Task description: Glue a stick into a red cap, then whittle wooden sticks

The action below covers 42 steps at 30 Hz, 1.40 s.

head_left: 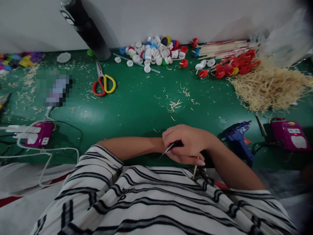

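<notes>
My right hand (189,139) is closed around a small knife (176,143), with its thin blade pointing down and left. Partly covered beneath it, my left hand (184,159) pinches a thin wooden stick (195,172) that angles down close to my striped shirt. The wrists cross near the front edge of the green table (132,114). On the tabletop beyond the hands lies a small heap of short wood slivers (175,105) with curled shavings around it.
Scissors (104,84), a black bottle (91,36) and a pile of bottle caps (156,52) are farther back. Red caps on sticks (227,68), a heap of wood shavings (271,85), a blue glue gun (238,138) and a purple power block (290,135) occupy the right.
</notes>
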Each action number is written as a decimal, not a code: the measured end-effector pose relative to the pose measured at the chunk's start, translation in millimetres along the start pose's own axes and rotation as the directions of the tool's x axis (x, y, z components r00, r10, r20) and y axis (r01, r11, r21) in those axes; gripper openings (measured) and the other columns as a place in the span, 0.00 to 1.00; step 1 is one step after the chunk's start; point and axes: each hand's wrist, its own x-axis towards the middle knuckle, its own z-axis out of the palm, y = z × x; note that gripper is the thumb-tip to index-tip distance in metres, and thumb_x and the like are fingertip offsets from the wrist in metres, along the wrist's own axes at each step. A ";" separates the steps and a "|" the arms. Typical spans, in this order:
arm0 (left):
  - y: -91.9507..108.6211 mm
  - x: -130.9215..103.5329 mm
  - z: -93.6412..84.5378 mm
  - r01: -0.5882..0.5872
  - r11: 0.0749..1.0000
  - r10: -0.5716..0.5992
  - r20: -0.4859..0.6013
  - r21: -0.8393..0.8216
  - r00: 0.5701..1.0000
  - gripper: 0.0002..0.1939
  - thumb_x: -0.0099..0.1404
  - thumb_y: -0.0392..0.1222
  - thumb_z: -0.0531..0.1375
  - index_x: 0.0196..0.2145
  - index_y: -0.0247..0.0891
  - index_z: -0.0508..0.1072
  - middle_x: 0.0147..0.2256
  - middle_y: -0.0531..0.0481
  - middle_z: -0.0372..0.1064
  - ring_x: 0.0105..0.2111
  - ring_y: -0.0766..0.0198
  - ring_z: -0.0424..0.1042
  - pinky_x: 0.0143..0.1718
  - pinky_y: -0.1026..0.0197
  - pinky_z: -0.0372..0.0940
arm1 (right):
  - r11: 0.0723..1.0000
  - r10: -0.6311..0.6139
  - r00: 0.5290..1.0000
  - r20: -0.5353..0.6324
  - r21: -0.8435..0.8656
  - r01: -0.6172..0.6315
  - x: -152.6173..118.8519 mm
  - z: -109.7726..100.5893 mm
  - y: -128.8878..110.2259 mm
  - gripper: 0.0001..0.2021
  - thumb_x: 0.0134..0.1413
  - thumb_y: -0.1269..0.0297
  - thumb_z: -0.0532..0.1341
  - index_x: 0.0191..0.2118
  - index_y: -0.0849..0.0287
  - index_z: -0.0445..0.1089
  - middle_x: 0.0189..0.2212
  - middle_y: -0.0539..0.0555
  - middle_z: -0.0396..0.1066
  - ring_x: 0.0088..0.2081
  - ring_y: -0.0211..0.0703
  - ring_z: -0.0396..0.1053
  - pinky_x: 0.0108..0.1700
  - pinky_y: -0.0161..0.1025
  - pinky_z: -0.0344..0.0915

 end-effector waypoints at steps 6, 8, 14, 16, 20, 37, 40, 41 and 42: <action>1.7 -7.5 -20.3 -0.204 0.979 0.203 0.171 -0.013 0.964 0.22 0.81 0.55 0.50 0.31 0.41 0.63 0.30 0.53 0.66 0.33 0.65 0.68 0.41 0.59 0.64 | 0.981 0.174 0.981 -0.090 0.105 -0.165 -11.6 -20.5 19.8 0.19 0.71 0.48 0.61 0.32 0.57 0.68 0.24 0.43 0.59 0.27 0.34 0.55 0.31 0.35 0.52; 1.5 -10.5 -22.1 -0.255 0.967 0.248 0.165 0.023 0.955 0.23 0.81 0.57 0.49 0.30 0.42 0.60 0.27 0.54 0.61 0.29 0.65 0.63 0.36 0.58 0.59 | 0.970 0.241 0.935 -0.260 0.101 -0.222 -9.8 -18.5 23.6 0.17 0.73 0.48 0.58 0.40 0.57 0.71 0.29 0.46 0.64 0.30 0.36 0.59 0.34 0.36 0.57; -2.8 -8.0 -16.4 -0.346 0.938 0.334 0.184 0.036 0.924 0.22 0.81 0.54 0.48 0.29 0.43 0.58 0.26 0.55 0.61 0.27 0.65 0.63 0.32 0.59 0.60 | 0.950 0.219 0.894 -0.392 -0.122 -0.286 3.4 2.7 17.3 0.15 0.76 0.60 0.51 0.51 0.59 0.73 0.45 0.59 0.72 0.46 0.46 0.69 0.52 0.44 0.67; -6.3 -8.0 -9.4 -0.390 0.913 0.369 0.166 0.118 0.914 0.23 0.82 0.55 0.46 0.30 0.43 0.59 0.25 0.53 0.64 0.27 0.64 0.64 0.32 0.59 0.60 | 0.936 0.236 0.899 -0.368 -0.162 -0.312 5.5 7.6 15.7 0.14 0.76 0.61 0.53 0.53 0.58 0.74 0.45 0.58 0.74 0.46 0.47 0.70 0.51 0.44 0.68; -13.1 -11.5 10.1 -0.468 0.799 0.466 0.103 0.379 0.879 0.25 0.82 0.55 0.42 0.32 0.42 0.67 0.26 0.47 0.73 0.27 0.60 0.68 0.32 0.56 0.62 | 0.884 0.266 0.886 -0.380 -0.270 -0.382 7.5 14.1 16.0 0.14 0.73 0.62 0.60 0.58 0.55 0.75 0.47 0.57 0.79 0.48 0.48 0.73 0.49 0.44 0.67; -14.9 -10.5 20.4 -0.505 0.741 0.480 0.177 0.443 0.859 0.29 0.82 0.60 0.43 0.34 0.40 0.71 0.29 0.45 0.79 0.29 0.60 0.73 0.33 0.56 0.64 | 0.735 0.271 0.907 -0.322 -0.539 -0.411 12.1 24.0 21.4 0.10 0.73 0.65 0.59 0.49 0.58 0.78 0.44 0.57 0.81 0.45 0.48 0.75 0.41 0.42 0.62; -12.3 -14.2 16.6 -0.464 0.747 0.464 0.127 0.477 0.877 0.30 0.83 0.58 0.40 0.35 0.40 0.72 0.30 0.46 0.80 0.30 0.60 0.75 0.31 0.54 0.61 | 0.680 0.312 0.828 -0.466 -0.499 -0.537 9.7 15.9 26.6 0.10 0.72 0.65 0.59 0.49 0.56 0.77 0.43 0.57 0.81 0.45 0.47 0.75 0.40 0.42 0.61; -11.3 -15.4 15.3 -0.448 0.751 0.454 0.114 0.485 0.884 0.30 0.83 0.58 0.39 0.35 0.41 0.72 0.31 0.46 0.80 0.31 0.60 0.75 0.30 0.54 0.60 | 0.661 0.321 0.796 -0.514 -0.481 -0.576 8.1 11.3 29.1 0.09 0.71 0.65 0.59 0.48 0.56 0.77 0.43 0.56 0.81 0.44 0.47 0.75 0.39 0.42 0.60; -10.5 -16.4 14.1 -0.433 0.757 0.442 0.106 0.489 0.891 0.30 0.82 0.59 0.39 0.34 0.41 0.71 0.31 0.46 0.80 0.31 0.60 0.75 0.29 0.53 0.59 | 0.638 0.327 0.762 -0.559 -0.465 -0.615 6.1 5.8 31.7 0.09 0.70 0.65 0.60 0.47 0.55 0.77 0.42 0.56 0.81 0.43 0.47 0.74 0.39 0.42 0.59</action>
